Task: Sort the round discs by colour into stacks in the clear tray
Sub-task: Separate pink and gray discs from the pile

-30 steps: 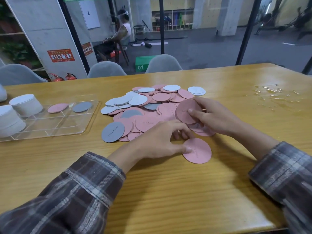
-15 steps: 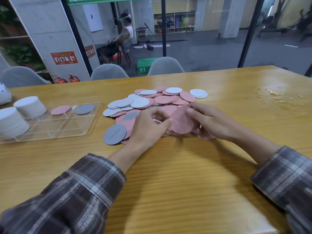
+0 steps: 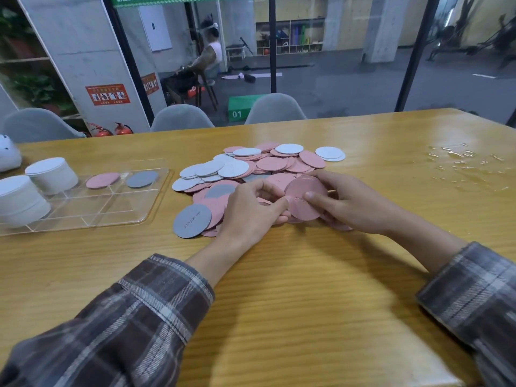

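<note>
Fingers (image 3: 329, 175) of the right hand (image 3: 357, 203) are curled round a small pink stack (image 3: 304, 205) of discs, with the thumb pressed flat on its top face and the stack lifted slightly at the near edge of the loose pile (image 3: 265, 164). Curled fingers (image 3: 265, 189) of the left hand (image 3: 248, 213) meet the same stack from the other side. The thumb tip is against its rim, and they seem to pinch it, though the grip itself is partly hidden.

The pile of pink, white and grey discs lies spread on the wooden surface (image 3: 279, 289) just beyond both hands. One grey disc (image 3: 192, 220) lies at its near-left edge, and a pair of white discs (image 3: 331, 154) sits at its far right.

The clear tray (image 3: 92, 210) lies to the left, apart from the pile. It holds a single pink disc (image 3: 102, 180) and a single grey disc (image 3: 142, 179) in neighbouring far compartments. Two tall white stacks (image 3: 53, 174) stand at its left end. Plaid sleeves (image 3: 139, 317) cover both forearms.
</note>
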`<act>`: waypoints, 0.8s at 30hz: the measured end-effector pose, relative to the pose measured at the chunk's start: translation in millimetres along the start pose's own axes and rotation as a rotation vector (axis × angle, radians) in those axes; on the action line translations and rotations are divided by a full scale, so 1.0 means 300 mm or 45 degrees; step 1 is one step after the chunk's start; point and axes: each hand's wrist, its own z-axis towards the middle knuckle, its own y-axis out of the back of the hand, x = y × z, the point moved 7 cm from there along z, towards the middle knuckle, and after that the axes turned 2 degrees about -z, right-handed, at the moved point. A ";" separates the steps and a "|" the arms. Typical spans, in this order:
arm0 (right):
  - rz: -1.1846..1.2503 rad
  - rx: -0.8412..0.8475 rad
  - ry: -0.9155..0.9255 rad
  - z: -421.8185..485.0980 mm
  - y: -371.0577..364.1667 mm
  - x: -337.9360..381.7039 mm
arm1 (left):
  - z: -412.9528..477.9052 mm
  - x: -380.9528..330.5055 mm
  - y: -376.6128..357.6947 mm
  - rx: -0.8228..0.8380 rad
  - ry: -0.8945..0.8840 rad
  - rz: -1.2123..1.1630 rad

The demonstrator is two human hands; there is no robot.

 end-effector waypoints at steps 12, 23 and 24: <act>-0.064 -0.137 0.054 0.009 0.093 -0.027 | -0.017 -0.064 -0.027 0.066 -0.388 0.367; -0.256 -0.284 -0.030 -0.002 0.200 -0.128 | 0.009 -0.034 -0.224 0.455 -0.786 0.871; -0.266 -0.294 -0.035 -0.004 0.207 -0.131 | 0.008 -0.037 -0.226 0.460 -0.786 0.874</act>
